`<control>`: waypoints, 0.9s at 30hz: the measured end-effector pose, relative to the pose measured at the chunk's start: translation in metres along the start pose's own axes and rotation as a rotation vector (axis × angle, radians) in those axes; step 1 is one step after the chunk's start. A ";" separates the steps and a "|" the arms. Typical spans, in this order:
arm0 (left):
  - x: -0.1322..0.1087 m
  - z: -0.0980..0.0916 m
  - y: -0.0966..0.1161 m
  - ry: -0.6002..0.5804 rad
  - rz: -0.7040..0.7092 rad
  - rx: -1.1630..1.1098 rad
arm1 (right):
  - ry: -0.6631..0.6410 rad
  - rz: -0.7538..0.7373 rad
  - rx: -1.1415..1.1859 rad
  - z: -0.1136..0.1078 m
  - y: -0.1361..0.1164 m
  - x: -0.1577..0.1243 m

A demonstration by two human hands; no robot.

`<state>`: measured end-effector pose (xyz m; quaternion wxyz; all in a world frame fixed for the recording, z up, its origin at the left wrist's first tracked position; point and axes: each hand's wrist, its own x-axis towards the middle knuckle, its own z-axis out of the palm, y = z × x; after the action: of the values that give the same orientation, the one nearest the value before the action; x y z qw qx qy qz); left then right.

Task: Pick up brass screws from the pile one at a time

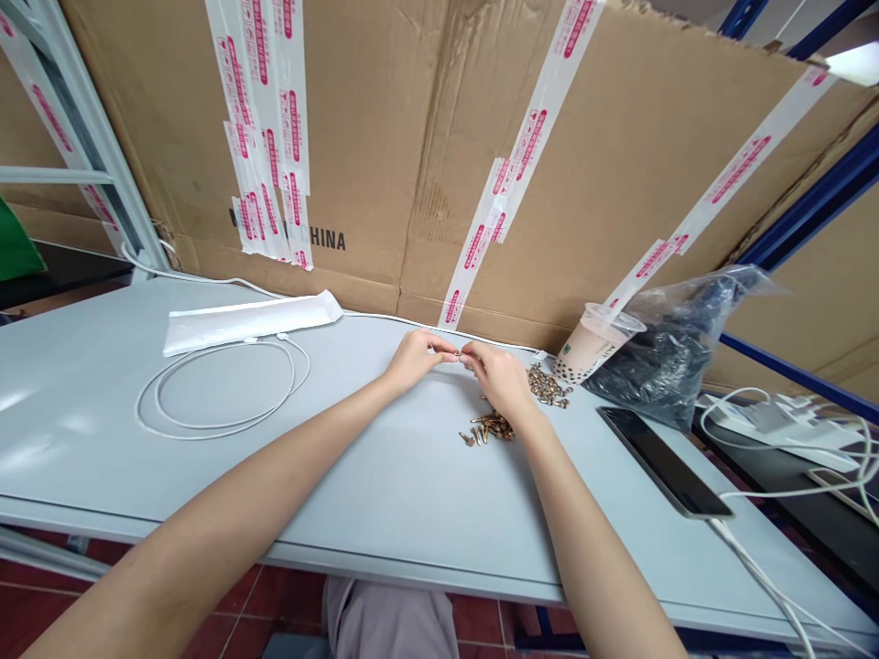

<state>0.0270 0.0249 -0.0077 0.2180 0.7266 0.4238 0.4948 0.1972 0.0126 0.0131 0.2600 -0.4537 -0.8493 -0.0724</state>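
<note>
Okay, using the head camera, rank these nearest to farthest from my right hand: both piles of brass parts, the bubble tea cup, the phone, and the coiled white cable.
From the right hand:
1. Too close to call: far brass pile, to its right, and near brass pile, just below it.
2. Bubble tea cup, back right.
3. Phone, right side.
4. Coiled white cable, far left.

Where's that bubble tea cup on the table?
In the head view, the bubble tea cup sits at the far right edge of the table, just beside a clear plastic bag of dark items and beyond the small brass parts by the right hand.
</note>
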 end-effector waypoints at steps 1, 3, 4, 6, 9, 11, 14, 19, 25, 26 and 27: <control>0.000 0.000 0.000 0.000 0.024 0.039 | -0.013 0.022 0.044 0.001 0.001 0.000; -0.001 -0.001 0.000 -0.008 0.073 0.113 | -0.037 0.067 0.121 0.003 0.002 0.000; -0.002 -0.001 0.000 -0.011 0.101 0.156 | -0.049 0.088 0.149 0.004 0.003 0.000; -0.003 -0.002 0.001 -0.023 0.169 0.255 | -0.069 0.127 0.191 0.006 0.003 0.000; -0.005 -0.003 0.001 -0.039 0.270 0.399 | -0.094 0.160 0.245 0.006 0.003 0.001; -0.005 -0.004 0.000 -0.035 0.302 0.455 | -0.103 0.167 0.274 0.006 0.003 0.001; -0.005 -0.006 -0.003 -0.012 0.313 0.468 | -0.084 0.162 0.293 0.004 0.005 0.001; -0.004 -0.007 -0.009 0.001 0.295 0.412 | -0.066 0.120 0.307 0.002 0.009 0.001; -0.004 -0.005 -0.008 0.006 0.295 0.387 | -0.076 0.118 0.337 0.005 0.009 0.002; -0.004 -0.005 -0.008 0.010 0.293 0.389 | -0.074 0.118 0.345 0.005 0.009 0.002; -0.004 -0.005 -0.007 0.017 0.289 0.390 | -0.073 0.117 0.351 0.005 0.009 0.002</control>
<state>0.0192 0.0251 -0.0134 -0.0029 0.8040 0.4045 0.4358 0.2019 0.0211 0.0084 0.3080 -0.4524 -0.8299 0.1088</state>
